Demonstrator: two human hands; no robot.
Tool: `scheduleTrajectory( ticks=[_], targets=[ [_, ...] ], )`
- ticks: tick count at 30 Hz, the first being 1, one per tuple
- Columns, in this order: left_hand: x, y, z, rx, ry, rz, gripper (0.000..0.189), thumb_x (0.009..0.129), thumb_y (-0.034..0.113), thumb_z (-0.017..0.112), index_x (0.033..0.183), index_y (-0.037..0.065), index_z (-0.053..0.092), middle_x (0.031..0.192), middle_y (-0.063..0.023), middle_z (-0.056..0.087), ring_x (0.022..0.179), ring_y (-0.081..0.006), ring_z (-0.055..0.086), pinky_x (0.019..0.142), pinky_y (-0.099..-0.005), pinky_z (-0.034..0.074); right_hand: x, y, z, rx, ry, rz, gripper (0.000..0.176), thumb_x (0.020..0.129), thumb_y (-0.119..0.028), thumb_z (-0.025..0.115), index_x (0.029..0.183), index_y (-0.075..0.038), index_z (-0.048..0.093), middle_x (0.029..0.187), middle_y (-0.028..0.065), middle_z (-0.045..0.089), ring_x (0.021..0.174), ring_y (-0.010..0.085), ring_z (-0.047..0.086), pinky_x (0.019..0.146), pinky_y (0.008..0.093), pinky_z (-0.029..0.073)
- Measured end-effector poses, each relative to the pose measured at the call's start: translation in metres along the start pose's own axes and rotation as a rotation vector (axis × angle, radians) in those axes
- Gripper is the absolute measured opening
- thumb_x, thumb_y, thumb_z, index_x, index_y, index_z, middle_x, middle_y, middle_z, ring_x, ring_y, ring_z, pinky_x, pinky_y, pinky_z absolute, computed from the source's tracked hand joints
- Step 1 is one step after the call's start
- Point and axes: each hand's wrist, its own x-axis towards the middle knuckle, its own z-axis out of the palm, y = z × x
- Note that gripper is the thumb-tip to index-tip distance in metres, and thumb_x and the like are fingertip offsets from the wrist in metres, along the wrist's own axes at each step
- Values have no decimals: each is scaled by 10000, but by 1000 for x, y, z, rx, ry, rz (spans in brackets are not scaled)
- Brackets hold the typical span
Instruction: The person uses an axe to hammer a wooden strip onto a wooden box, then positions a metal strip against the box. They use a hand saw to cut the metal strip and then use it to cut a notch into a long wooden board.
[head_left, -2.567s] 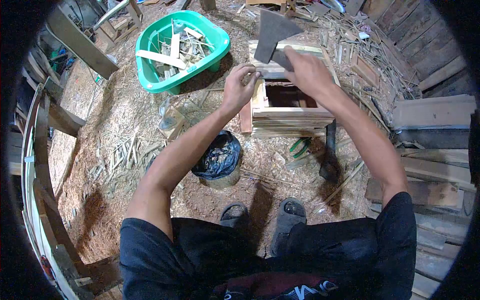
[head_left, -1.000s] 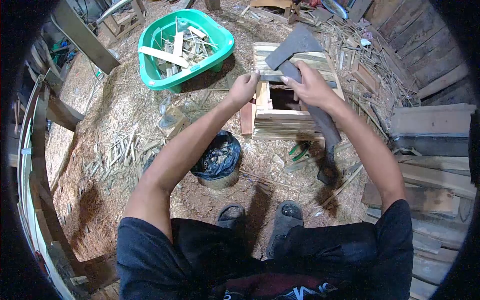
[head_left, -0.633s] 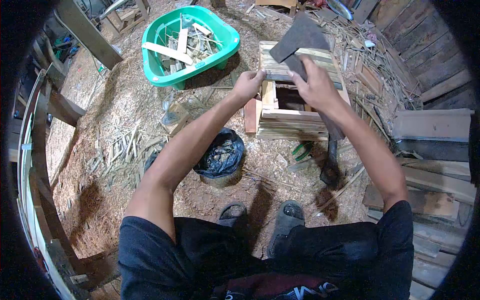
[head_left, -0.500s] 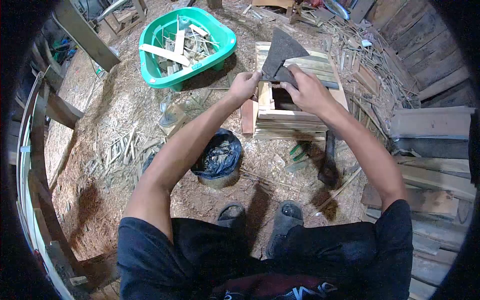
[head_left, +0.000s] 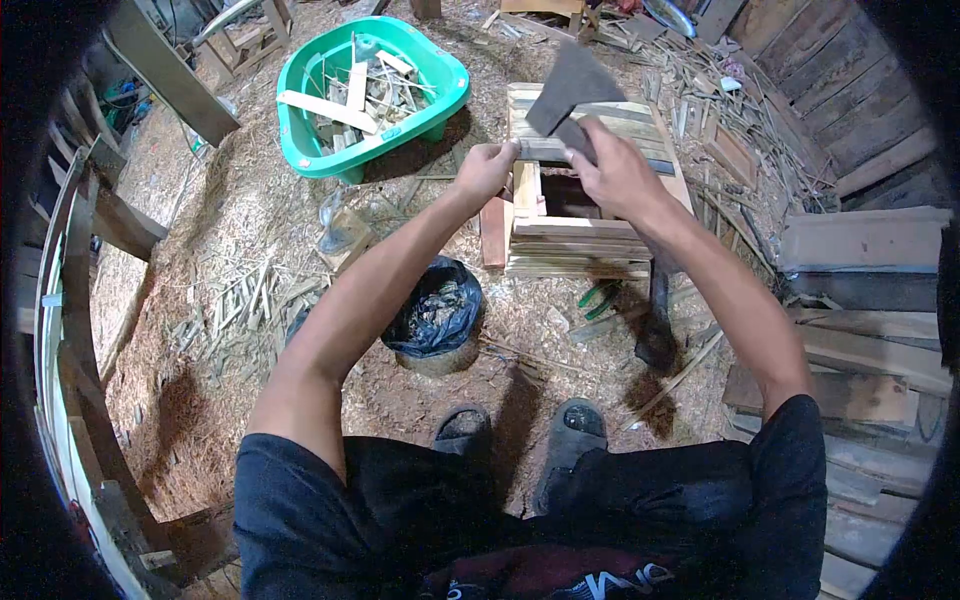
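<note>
My right hand (head_left: 622,172) is closed around the handle of a hatchet (head_left: 574,88), close under its broad dark blade. The blade points up and away, above a wooden crate-like box (head_left: 580,245) built of stacked slats. My left hand (head_left: 487,170) pinches the left end of a greyish wooden strip (head_left: 541,150) that lies across the box top. The hatchet sits just above this strip; whether they touch is hard to tell. Part of the strip is hidden behind my right hand. An opening in the box (head_left: 568,194) shows below my hands.
A green tub (head_left: 455,95) holding wood scraps stands at the upper left. Nearer me are a black-lined bucket (head_left: 432,310), green-handled pliers (head_left: 600,299) and a dark hammer-like tool (head_left: 657,320). Boards (head_left: 860,400) are stacked at the right. Shavings cover the ground.
The hatchet has lifted off the strip slightly and tilted, its blade shifting up. My right hand has turned with it. My left hand stays at the strip's end.
</note>
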Motion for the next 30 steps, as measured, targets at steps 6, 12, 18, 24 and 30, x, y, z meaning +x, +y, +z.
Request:
scheduleTrajectory(
  ticks=[6,12,18,24,30],
  targets=[
    [1,1,1,-13,-11,76,525,1007,391,477,885,-82,669,679,-94,629,538,-169,617,518,-328,522,-4,3,8,-4,11,24,360,927,-217,621,1170,31,527,1025,313,644,991,475,628,844,487,491],
    [-4,4,3,-36,6,24,519,1009,400,482,917,-70,681,708,-72,634,594,-149,607,558,-318,506,1,0,-4,-32,5,8,351,926,-203,592,1173,34,516,895,343,642,936,510,627,813,559,480],
    [0,2,1,6,5,76,517,1013,385,478,969,-90,678,708,-87,631,620,-155,630,526,-325,542,-4,6,14,-19,81,-90,352,937,-200,573,1181,40,490,898,346,642,933,511,630,820,561,485],
    [1,-3,0,-53,-10,66,525,1021,397,473,943,-85,667,722,-82,625,612,-144,608,516,-326,539,0,0,2,16,58,14,360,925,-189,569,1179,51,482,897,344,646,925,514,627,827,559,482],
    [-1,1,2,13,33,72,532,1021,397,468,929,-86,670,712,-83,623,602,-144,597,539,-327,527,-2,2,12,-71,-26,48,365,926,-224,597,1161,36,495,884,326,649,902,496,634,780,533,481]
  ],
)
